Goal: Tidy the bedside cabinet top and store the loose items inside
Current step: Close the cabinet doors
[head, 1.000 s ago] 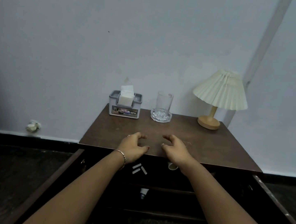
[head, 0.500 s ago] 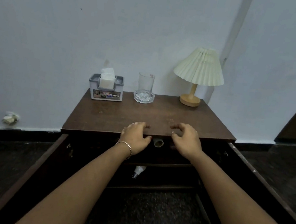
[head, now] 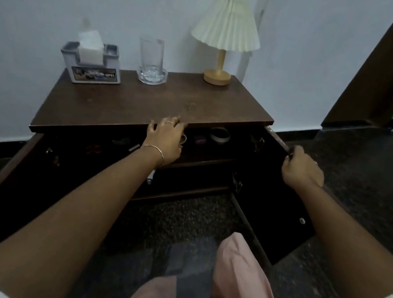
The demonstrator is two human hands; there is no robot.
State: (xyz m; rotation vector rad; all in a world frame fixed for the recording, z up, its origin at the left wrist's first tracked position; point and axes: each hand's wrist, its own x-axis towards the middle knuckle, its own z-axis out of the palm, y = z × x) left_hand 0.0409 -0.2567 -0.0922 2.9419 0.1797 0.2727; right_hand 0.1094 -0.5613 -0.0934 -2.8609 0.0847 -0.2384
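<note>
Cabinet [head: 146,107] doors are standing open, loose items already lying inside, so the right hand [head: 302,169], gripping the right door [head: 280,205] top edge (left hand [head: 165,139] resting open-fingered at the top's near edge), is best swinging it shut slowly.

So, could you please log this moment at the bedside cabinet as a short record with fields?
surface: dark brown wooden cabinet top
on top: grey tissue box, clear glass tumbler in a glass dish, cream pleated lamp
doors: both open
upper shelf: grey round ring-shaped item, small purple item, others too dark to tell
left hand: on the top's front edge
right hand: gripping the right door at its top edge
</note>
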